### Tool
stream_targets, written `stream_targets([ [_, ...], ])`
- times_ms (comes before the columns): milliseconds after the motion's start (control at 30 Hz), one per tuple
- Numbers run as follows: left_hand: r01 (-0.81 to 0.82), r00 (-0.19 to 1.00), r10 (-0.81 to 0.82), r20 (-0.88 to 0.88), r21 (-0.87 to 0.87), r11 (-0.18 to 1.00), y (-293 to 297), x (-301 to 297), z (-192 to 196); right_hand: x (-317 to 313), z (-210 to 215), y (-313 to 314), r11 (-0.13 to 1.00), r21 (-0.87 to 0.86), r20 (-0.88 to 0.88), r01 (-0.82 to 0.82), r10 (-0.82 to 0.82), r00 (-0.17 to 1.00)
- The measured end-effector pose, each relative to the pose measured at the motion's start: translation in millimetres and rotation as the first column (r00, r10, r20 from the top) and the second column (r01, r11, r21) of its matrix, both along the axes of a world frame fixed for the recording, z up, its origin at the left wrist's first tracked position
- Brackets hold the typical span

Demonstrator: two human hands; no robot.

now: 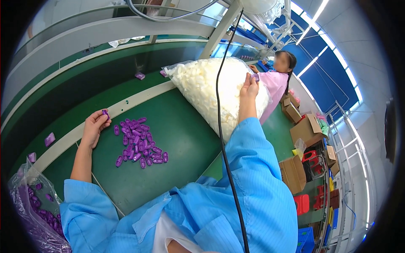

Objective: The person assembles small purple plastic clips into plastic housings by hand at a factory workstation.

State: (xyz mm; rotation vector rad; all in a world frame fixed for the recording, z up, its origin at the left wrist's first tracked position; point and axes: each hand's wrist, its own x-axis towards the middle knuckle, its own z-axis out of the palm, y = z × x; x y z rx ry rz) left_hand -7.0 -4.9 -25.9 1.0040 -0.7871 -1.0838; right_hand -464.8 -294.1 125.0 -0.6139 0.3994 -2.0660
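Note:
My left hand (92, 128) is closed in a pinch on a small purple plastic part (105, 113), above the pale rail of the workbench. Just right of it, a loose pile of purple oval plastic parts (138, 142) lies on the green tabletop (181, 145). My right hand (249, 89) reaches far out, its fingers closed on a small purple piece (254, 77) whose exact kind I cannot make out. Beneath and behind that hand bulges a large clear bag of cream-white small parts (202, 84).
A clear bag of purple parts (42, 211) sits at lower left. Purple-and-white pieces (49, 139) rest on the green belt (97, 88) beyond the rail. A black cable (220, 109) hangs across the view. Another person in pink (272, 90) works past the white bag; cardboard boxes (308, 130) stand right.

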Motion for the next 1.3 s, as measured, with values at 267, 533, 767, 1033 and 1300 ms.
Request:
stream_targets([
  [267, 0.009, 1.000, -0.009, 0.015, 0.001, 1.000, -5, -3, 1, -8, 3, 4, 0.998, -0.064, -0.123, 0.015, -0.023, 0.992],
  [533, 0.005, 1.000, -0.005, 0.026, 0.007, 1.000, 1, -4, 4, 79, -6, 68, 0.867, 0.136, -0.621, -0.478, 0.451, 0.641],
  [767, -0.025, 0.999, 0.024, 0.048, 0.018, 1.000, -2, -1, 0, 221, -86, 137, 0.383, 0.448, -0.364, -0.808, 0.903, 0.227],
  [1033, -0.137, 0.990, 0.138, 0.003, -0.053, 0.989, -1, -1, -2, 300, -117, 127, 0.250, 0.538, -0.471, -0.805, 0.881, -0.042],
  [1300, -0.355, 0.927, 0.358, 0.108, -0.048, 0.934, -6, -1, -3, 342, -140, 124, 0.307, 0.553, -0.697, -0.774, 0.679, -0.229],
])
